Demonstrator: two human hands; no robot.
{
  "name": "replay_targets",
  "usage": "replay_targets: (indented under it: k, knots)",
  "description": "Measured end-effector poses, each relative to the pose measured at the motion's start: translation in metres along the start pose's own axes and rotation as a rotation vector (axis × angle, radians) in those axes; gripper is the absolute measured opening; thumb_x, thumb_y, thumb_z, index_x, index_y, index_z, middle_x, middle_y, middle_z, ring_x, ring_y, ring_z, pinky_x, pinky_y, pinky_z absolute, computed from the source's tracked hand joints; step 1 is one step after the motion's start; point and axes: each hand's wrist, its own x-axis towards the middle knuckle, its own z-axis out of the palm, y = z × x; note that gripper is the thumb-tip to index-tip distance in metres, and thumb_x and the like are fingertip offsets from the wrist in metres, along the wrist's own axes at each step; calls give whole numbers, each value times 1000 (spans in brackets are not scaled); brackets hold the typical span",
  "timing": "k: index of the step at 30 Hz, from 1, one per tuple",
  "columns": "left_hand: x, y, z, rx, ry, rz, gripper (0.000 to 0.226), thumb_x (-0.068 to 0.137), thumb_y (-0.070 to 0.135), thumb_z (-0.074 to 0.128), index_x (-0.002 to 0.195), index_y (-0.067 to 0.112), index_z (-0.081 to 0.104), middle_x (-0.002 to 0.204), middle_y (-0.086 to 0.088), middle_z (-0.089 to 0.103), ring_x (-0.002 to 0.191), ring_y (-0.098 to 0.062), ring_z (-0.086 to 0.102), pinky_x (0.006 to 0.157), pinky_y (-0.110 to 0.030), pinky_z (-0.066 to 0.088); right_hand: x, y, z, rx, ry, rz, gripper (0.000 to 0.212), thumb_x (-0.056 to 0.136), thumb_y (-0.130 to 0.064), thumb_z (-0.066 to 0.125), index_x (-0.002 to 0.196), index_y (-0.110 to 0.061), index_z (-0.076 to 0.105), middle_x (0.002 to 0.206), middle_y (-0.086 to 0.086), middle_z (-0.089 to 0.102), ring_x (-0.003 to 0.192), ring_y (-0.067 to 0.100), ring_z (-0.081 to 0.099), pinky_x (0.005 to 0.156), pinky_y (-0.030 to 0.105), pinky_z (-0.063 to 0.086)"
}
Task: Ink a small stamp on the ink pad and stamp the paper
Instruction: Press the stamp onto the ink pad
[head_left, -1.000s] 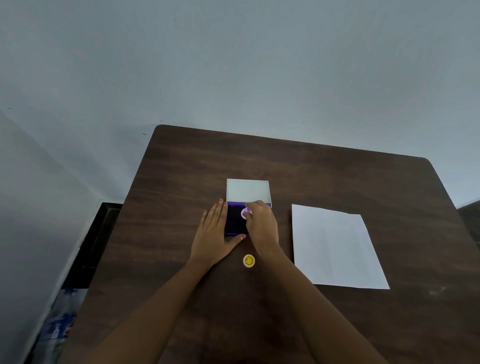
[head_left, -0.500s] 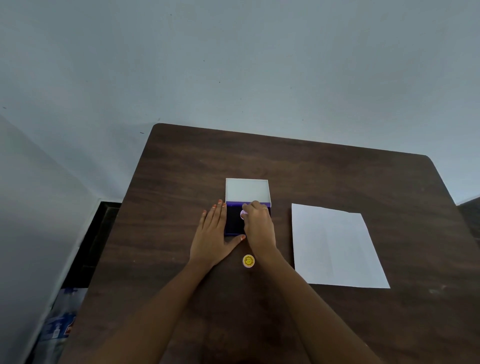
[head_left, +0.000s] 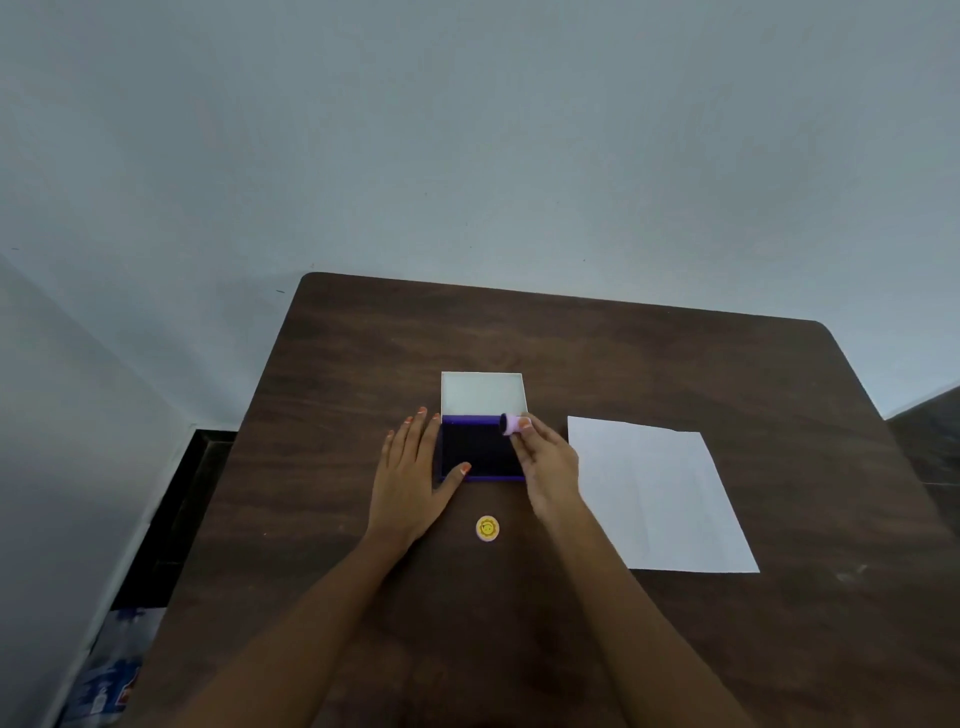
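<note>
right hand: pinching pink stamp | left hand: flat, fingers spread, touching ink pad

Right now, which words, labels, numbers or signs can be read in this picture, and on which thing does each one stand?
No text can be read.
Yellow round cap: a small drawn figure, no letters legible.
Packaging on the floor: blue and red print, too blurred to read.
Paper, ink pad, stamp: no writing visible.
</note>
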Motion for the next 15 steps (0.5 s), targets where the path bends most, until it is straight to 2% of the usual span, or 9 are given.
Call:
replay_targets:
  k: [2,5,7,9,12,15]
  knots:
    - [3,5,-3,-7,34,0,67,85,46,51,139,14,26,149,-11,30,137,-25,26,111,-37,12,-6,-11,-8,444,-80,221,14,85,-4,56,99,-5,61,99,12,63,91,20,62,71,27,57]
    - [8,18,-5,-13,63,40,59,87,40,51,135,13,31,145,-12,36,134,-27,31,111,-37,15,-13,-20,-20,693,-174,295,17,86,-1,52,103,-1,56,103,17,60,91,22,61,56,26,59]
    - [12,30,-4,-16,78,76,56,88,37,52,134,12,34,143,-13,40,133,-27,34,110,-38,16,-16,-25,-26,765,-225,312,29,83,0,54,112,-1,52,107,18,59,92,23,62,55,26,59]
    - [15,43,-2,-27,74,98,54,88,34,54,133,11,35,141,-13,42,132,-27,35,110,-39,17,-20,-30,-33,795,-262,309,36,78,1,57,114,-2,51,99,19,65,89,24,64,55,27,59]
    - [18,67,6,-49,58,137,51,86,27,58,130,9,39,137,-14,47,130,-29,39,109,-38,19,-20,-38,-47,790,-243,272,26,81,0,56,107,0,54,94,18,66,88,24,64,56,27,59]
    - [18,94,19,-46,33,206,44,83,20,62,123,9,48,129,-14,54,123,-29,46,108,-39,26,-12,-45,-70,687,-215,173,14,86,-3,53,97,0,61,89,15,70,81,22,70,64,26,60]
